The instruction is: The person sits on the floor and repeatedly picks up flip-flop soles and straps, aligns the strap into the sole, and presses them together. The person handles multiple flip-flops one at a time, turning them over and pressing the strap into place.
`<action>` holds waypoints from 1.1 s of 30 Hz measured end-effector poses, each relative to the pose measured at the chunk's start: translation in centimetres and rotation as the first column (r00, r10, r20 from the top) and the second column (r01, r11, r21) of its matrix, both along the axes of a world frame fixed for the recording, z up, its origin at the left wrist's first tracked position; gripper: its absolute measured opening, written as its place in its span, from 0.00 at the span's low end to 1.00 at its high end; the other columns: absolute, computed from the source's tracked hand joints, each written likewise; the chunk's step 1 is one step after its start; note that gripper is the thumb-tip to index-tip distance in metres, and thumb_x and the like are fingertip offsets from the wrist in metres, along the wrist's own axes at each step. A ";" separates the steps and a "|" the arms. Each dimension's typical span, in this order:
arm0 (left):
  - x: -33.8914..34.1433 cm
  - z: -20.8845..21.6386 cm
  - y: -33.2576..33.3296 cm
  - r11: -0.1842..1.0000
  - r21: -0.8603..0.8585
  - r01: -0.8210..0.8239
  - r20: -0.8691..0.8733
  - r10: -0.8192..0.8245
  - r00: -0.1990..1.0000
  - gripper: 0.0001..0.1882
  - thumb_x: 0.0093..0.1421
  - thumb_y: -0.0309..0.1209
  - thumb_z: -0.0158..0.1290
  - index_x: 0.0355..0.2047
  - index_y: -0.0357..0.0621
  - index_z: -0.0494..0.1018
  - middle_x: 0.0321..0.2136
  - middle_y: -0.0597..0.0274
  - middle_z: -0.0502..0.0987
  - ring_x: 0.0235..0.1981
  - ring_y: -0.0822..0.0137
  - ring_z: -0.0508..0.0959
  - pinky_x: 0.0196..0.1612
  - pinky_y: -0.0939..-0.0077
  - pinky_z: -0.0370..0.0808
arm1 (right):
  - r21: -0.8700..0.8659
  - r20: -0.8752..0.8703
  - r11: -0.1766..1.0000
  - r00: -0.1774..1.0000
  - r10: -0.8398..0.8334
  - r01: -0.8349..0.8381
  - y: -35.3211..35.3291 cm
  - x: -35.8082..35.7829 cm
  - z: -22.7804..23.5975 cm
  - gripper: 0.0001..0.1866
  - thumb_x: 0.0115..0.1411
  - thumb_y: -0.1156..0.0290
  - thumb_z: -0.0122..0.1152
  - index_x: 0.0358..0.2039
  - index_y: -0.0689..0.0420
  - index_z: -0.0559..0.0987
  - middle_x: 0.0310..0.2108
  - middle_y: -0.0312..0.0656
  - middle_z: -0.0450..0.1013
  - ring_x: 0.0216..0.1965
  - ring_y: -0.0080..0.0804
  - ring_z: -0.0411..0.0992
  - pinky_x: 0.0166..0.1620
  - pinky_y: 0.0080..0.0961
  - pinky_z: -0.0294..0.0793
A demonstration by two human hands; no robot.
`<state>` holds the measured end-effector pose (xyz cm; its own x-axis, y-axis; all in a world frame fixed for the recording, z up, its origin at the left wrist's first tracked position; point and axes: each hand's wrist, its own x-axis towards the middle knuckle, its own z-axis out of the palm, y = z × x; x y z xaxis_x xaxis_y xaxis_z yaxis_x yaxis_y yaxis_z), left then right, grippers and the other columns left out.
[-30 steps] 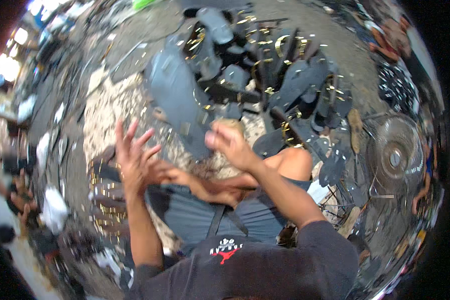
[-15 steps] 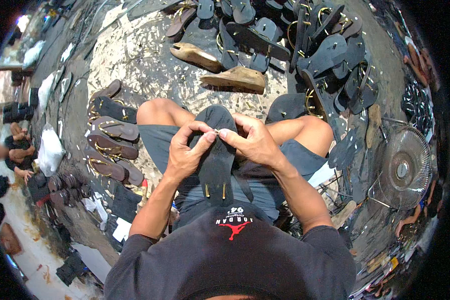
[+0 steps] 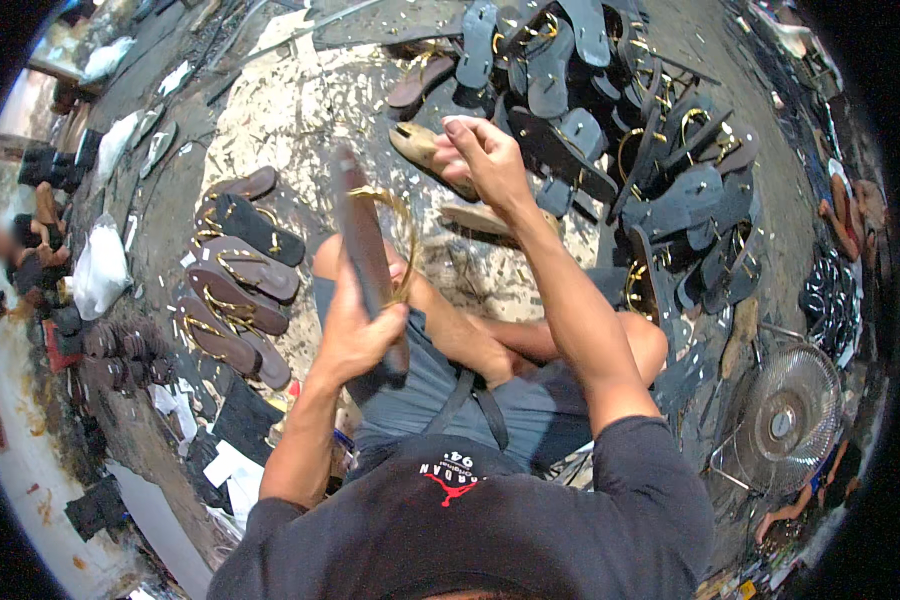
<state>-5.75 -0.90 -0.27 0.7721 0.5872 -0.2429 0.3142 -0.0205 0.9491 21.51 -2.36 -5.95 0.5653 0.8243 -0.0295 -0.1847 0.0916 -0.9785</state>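
1. The brown, flat-soled sandal with a thin, shiny gold strap is in the air before the person's left knee, turned nearly edge-on, its strap bowing out to the right; its far end is blurred.
2. The left hand is closed around the sole's nearer half.
3. The right hand is raised well apart from it, fingers loosely curled and thumb extended; I cannot tell whether they pinch anything.
4. Below the right hand in view lie two smooth, rounded, tan wooden shoe forms.
5. Left of the knees, brown and black sandals with gold straps overlap in a row on the scuffed, blotchy, cream-and-dark floor sheet.
6. To the right, flat grey and black sandals form a jumbled heap, some on edge.
7. Farther left stands a bulging white plastic bag; its contents are hidden.
8. At right is a round fan with a wire cage.
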 end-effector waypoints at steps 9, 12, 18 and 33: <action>-1.0 -0.1 6.4 0.922 -0.104 -0.374 0.164 0.387 0.907 0.26 0.71 0.33 0.50 0.64 0.32 0.61 0.47 0.62 0.76 0.43 0.76 0.74 0.48 0.80 0.72 | -0.372 0.154 0.922 0.972 0.179 -0.111 3.9 4.9 -14.4 0.33 0.58 0.62 0.70 0.60 0.63 0.72 0.52 0.43 0.77 0.49 0.27 0.75 0.55 0.28 0.73; 0.0 -2.4 9.8 0.884 0.173 -0.434 0.197 0.401 0.895 0.23 0.71 0.37 0.45 0.60 0.33 0.66 0.34 0.67 0.72 0.32 0.77 0.67 0.36 0.80 0.67 | -0.061 -0.182 0.976 0.964 0.196 -0.210 -2.3 -0.9 -3.9 0.38 0.57 0.62 0.70 0.64 0.63 0.67 0.54 0.43 0.74 0.54 0.29 0.71 0.58 0.29 0.70; 2.5 -4.3 9.9 0.715 0.608 -0.345 0.148 0.324 0.934 0.26 0.69 0.32 0.42 0.63 0.29 0.61 0.29 0.45 0.78 0.29 0.55 0.80 0.33 0.65 0.75 | -0.136 -0.273 0.964 0.944 0.186 -0.229 -9.5 -9.9 4.6 0.32 0.58 0.70 0.69 0.61 0.65 0.71 0.50 0.44 0.77 0.51 0.30 0.75 0.56 0.28 0.73; 4.0 4.7 8.5 0.925 -0.371 -0.080 0.793 0.361 0.490 0.30 0.74 0.56 0.34 0.61 0.47 0.66 0.58 0.51 0.71 0.62 0.50 0.69 0.62 0.49 0.71 | 0.356 0.482 0.927 0.826 -0.293 0.121 -11.8 -16.8 5.3 0.31 0.55 0.69 0.70 0.58 0.64 0.73 0.56 0.56 0.71 0.55 0.51 0.69 0.60 0.43 0.67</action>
<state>-1.70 7.55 4.43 0.5422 0.7932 0.2774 -0.6680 0.2066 0.7149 4.71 -14.14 -0.66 0.5831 0.6051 0.5420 0.3974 0.3693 -0.8400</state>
